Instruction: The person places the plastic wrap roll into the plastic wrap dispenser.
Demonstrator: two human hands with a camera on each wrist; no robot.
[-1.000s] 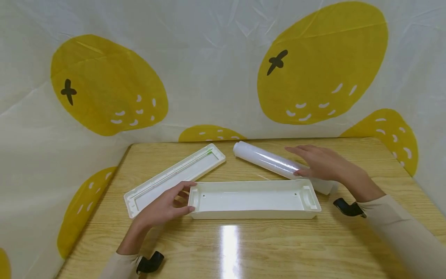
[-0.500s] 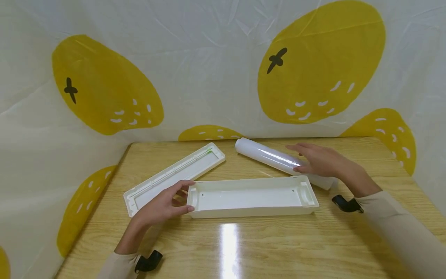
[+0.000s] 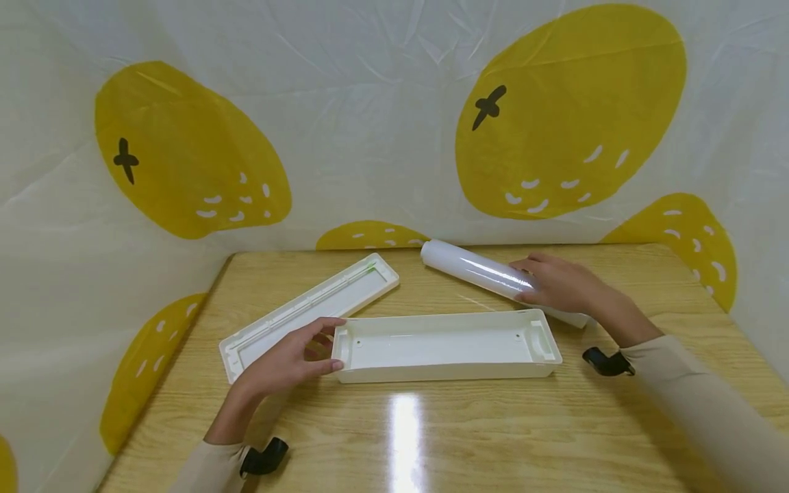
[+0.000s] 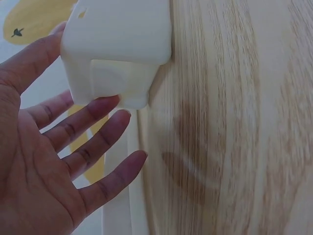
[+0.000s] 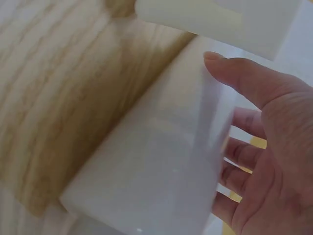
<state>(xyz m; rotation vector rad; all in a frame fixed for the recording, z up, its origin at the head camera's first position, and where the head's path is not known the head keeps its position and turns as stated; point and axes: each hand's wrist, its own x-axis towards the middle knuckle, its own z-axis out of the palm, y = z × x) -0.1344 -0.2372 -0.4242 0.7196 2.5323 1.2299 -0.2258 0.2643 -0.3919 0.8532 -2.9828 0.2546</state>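
Observation:
A long white plastic box [image 3: 440,348] lies without a cover in the middle of the table in the head view. At its left end, my left hand [image 3: 286,359] holds it between thumb and fingers, as the left wrist view of the box end [image 4: 117,34] also shows. Behind the box a roll of cling film [image 3: 477,270] lies slantwise. My right hand [image 3: 564,287] grips this roll around its right part, thumb on the near side and fingers on the far side. The right wrist view shows the roll's wrapped surface [image 5: 156,147] close up.
A narrow white lid [image 3: 320,305] with a green-tipped rail lies slantwise at the back left, partly behind my left hand. The wooden table [image 3: 493,431] ends at the back against a hanging cloth [image 3: 370,137] with yellow fruit prints.
The roll has shifted a little backward and to the right, and my right hand has closed around it. The box's right end has swung slightly back.

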